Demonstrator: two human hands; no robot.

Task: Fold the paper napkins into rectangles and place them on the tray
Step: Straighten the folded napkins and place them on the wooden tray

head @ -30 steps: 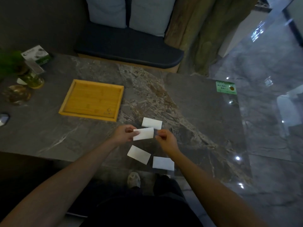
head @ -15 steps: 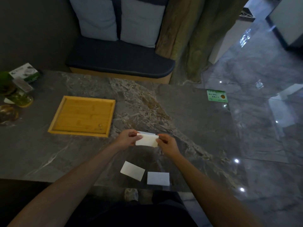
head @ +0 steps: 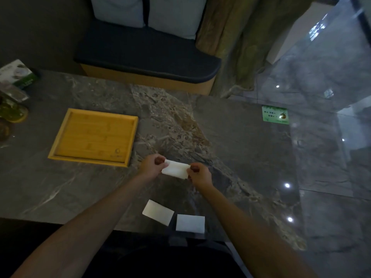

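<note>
Now pinching folded napkin (head: 176, 171) at each end, left hand (head: 151, 165) and right hand (head: 199, 175), above the table (head: 241, 141), right of the empty tray (head: 131, 141); uneven tugging likely skews or tears it.

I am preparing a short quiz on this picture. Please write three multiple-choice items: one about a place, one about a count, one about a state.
1. Where is the wooden tray?
A. left of the hands
B. right of the hands
C. on the bench

2. How many napkins lie flat near the table's near edge?
A. none
B. two
C. five

3. What is in the tray?
A. a stack of napkins
B. a cup
C. nothing

Answers:
1 A, it sits left of the left hand and right hand.
2 B, one napkin and another.
3 C, the held napkin is not yet placed.
</note>
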